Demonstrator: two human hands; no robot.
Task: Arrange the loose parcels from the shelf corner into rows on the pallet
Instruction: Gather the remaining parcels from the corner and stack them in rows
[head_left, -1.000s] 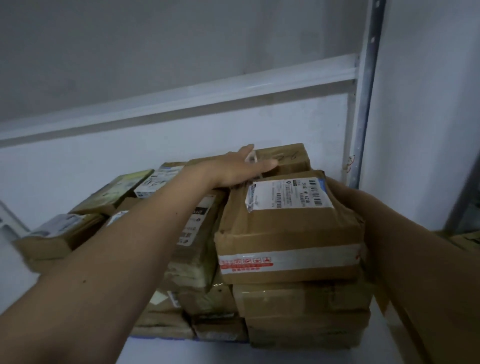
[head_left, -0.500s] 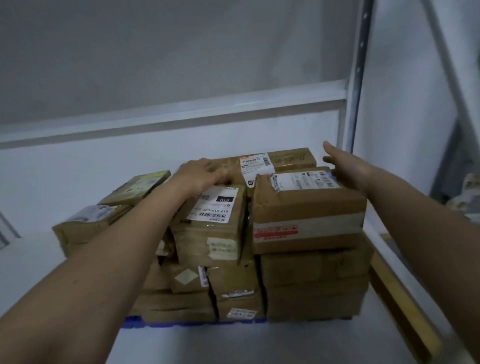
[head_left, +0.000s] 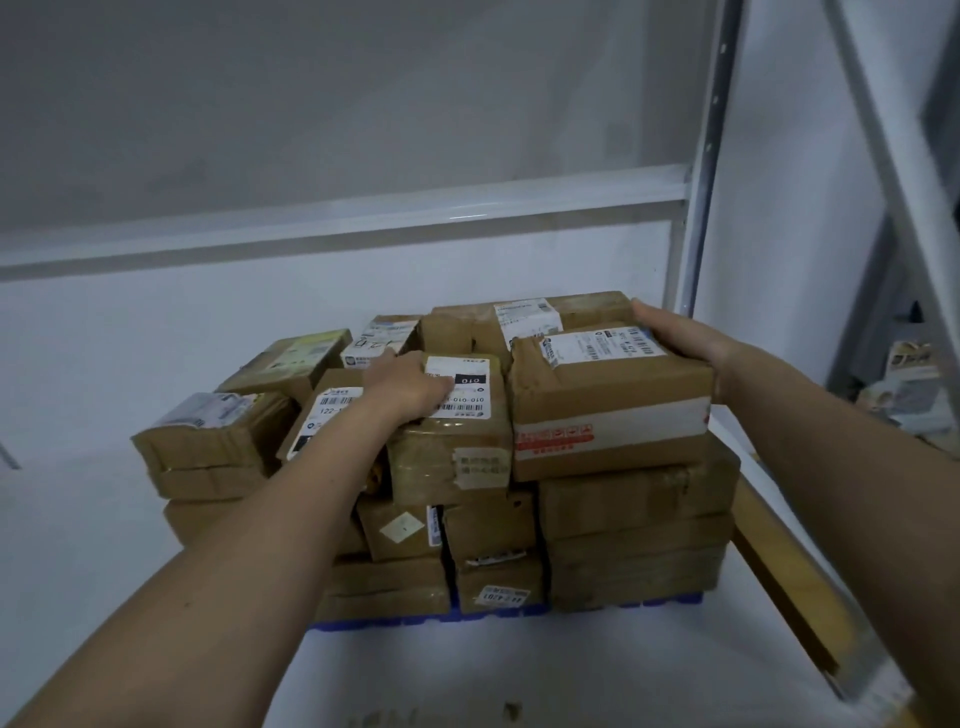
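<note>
Several brown taped parcels stand stacked in rows on a low blue pallet (head_left: 498, 613). My left hand (head_left: 410, 387) lies flat on top of the middle parcel with the "010" label (head_left: 452, 457), at its left edge, fingers across the label. My right hand (head_left: 680, 335) cups the far right corner of the top right parcel (head_left: 608, 395), which has a white tape band with red print. Lower parcels (head_left: 208, 436) sit on the left side of the stack. My forearms hide part of the left rows.
The pallet sits on a white floor against a white wall. A grey metal shelf post (head_left: 711, 156) rises just behind the stack on the right. A wooden plank (head_left: 779, 571) lies along the right side. More packages (head_left: 909, 384) sit beyond the frame at far right.
My right hand came down from the air onto the top right parcel's far corner. My left hand slid from the "010" parcel's far edge onto its top. The view pulled back slightly.
</note>
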